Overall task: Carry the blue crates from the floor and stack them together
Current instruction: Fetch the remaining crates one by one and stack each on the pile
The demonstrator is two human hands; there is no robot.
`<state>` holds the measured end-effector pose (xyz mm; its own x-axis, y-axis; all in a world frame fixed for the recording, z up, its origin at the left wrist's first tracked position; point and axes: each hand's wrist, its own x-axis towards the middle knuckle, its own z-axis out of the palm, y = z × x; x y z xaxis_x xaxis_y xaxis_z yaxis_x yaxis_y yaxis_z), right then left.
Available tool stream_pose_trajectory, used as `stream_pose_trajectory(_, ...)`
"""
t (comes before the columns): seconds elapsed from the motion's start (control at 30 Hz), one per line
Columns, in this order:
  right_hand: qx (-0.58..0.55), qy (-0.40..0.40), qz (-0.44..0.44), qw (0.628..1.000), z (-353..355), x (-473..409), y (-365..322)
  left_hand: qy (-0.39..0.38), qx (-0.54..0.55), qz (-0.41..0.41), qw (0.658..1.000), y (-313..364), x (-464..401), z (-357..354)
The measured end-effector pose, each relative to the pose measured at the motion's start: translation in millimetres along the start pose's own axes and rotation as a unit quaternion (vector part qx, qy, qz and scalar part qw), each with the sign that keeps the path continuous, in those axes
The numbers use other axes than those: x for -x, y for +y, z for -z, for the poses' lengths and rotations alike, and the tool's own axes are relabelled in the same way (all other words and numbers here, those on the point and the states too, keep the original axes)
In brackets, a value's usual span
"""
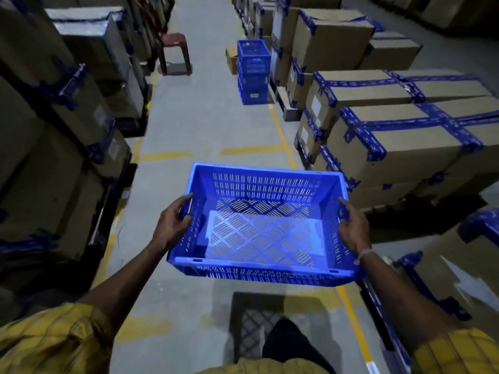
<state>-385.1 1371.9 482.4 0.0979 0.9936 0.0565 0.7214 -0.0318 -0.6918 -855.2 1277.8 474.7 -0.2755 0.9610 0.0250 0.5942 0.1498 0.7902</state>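
Gripping the short end walls of a blue crate [259, 225], the left hand [170, 225] and right hand [353, 228] curl fingers around its rims, holding it open side up above the aisle floor [205, 122], long axis running left to right. Farther down the aisle a stack of blue crates [253, 71] stands beside taped cardboard boxes [399, 139]; its labels are too small to read. Open floor lies between, with a red stool [174, 49] at left
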Motion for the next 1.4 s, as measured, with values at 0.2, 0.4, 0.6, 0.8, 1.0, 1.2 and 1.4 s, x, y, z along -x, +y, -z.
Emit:
stream_pose_trajectory(0.2,-0.011,-0.024,-0.018,1.0,-58.3,-131.4,-19.7,0.009,0.02,0.022,1.0,-17.9,-135.2,-13.4)
stream_pose_trajectory(0.4,0.005,-0.06,0.001,0.998,-102.4,-284.8,-61.8,0.026,0.019,0.037,0.999,-24.0,-274.4,-17.1)
stream_pose_trajectory(0.6,0.014,-0.079,0.031,0.996,-131.7,-420.9,-128.2,0.063,0.025,0.045,0.997,-28.6,-397.4,-5.6)
stream_pose_trajectory(0.8,0.029,-0.092,0.042,0.994,-184.9,-545.1,-190.4,0.079,0.04,0.072,0.993,-52.8,-522.0,14.3)
stream_pose_trajectory(1.0,0.033,-0.063,0.043,0.997,-267.5,-657.5,-240.5,0.081,0.001,0.05,0.996,-95.1,-681.7,35.7)
stream_pose_trajectory(1.2,0.006,-0.047,0.003,0.999,-326.0,-756.6,-295.8,0.051,-0.021,0.029,0.998,-106.9,-833.8,80.7)
stream_pose_trajectory(1.4,0.01,-0.018,-0.022,1.0,-372.0,-854.4,-334.0,0.032,-0.007,0.002,0.999,-107.8,-970.7,105.8)
